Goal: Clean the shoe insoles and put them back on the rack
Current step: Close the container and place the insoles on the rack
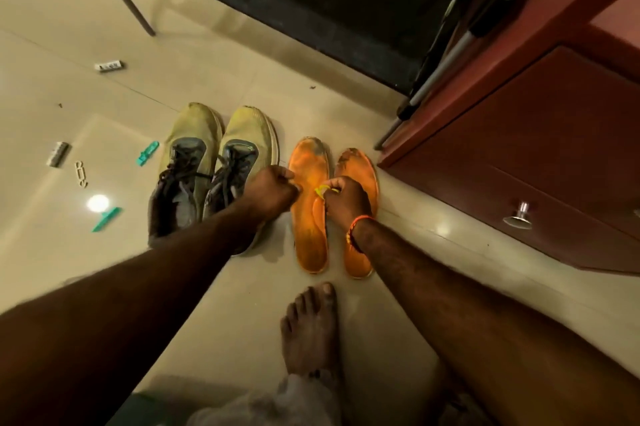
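On the tiled floor [225,86], beside a red-brown cabinet [519,155], stands a pair of worn yellow-green shoes [207,162]; just right of them two orange insoles [308,228] lie flat, side by side. The left hand [273,193] hovers curled into a fist over the left insole's edge; whether it holds anything is unclear. The right hand [346,200] pinches a small yellow object [322,190] over the insoles.

1. Only one view is given, from a wide-angle camera worn on the person's head.
2. It looks steeply down and forward at the tiled floor [242,86].
3. Both forearms reach in from the bottom edge, so it sits near them.
4. Straight edges bow toward the frame's borders.
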